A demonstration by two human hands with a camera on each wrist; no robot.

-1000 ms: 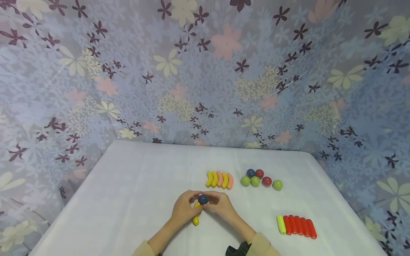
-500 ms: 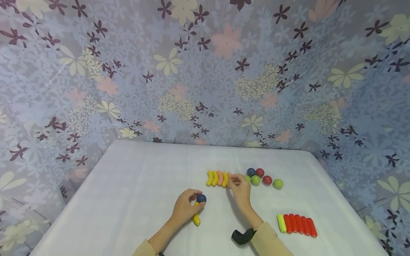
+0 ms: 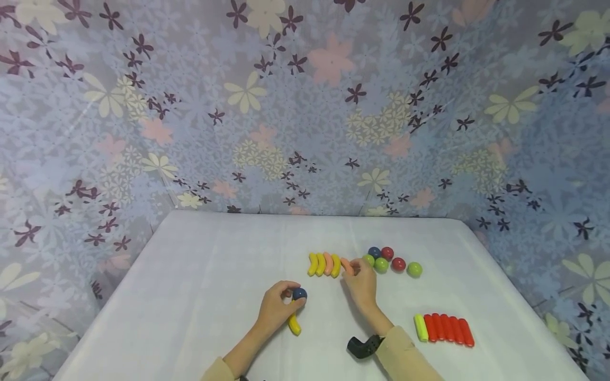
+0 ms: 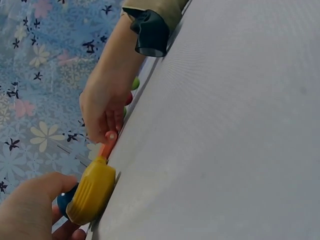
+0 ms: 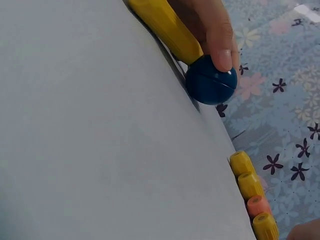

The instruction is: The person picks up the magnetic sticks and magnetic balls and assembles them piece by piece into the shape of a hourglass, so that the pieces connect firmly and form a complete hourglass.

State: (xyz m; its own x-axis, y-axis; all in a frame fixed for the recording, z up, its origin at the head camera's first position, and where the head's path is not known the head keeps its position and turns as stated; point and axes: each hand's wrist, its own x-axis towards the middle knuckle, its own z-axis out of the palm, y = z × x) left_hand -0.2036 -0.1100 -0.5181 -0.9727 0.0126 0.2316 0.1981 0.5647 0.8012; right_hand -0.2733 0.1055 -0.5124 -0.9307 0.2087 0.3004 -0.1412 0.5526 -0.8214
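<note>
Presently, in left hand [image 3: 278, 306]: glossy dark-blue ball [image 3: 299, 294], held between thumb and fingers, above white-covered table [image 3: 229, 254]; yellow ribbed curved piece [image 3: 294, 324] end-on against ball, pointing back toward wearer

In right hand [image 3: 361, 278]: smooth salmon-pink curved piece [image 3: 347, 266], pinched at near end by fingertips, tilted, just beside row of four curved pieces, three yellow, one pink [image 3: 321, 264]; cannot tell whether touching table

Beyond right hand: cluster of glossy green, red and blue balls [image 3: 381, 265]

Step in hand, by judgement: taking pink piece from row's right end

Next move, by judgement: calls for firm pinch, clear lift past neighbouring balls, steady left grasp
</note>
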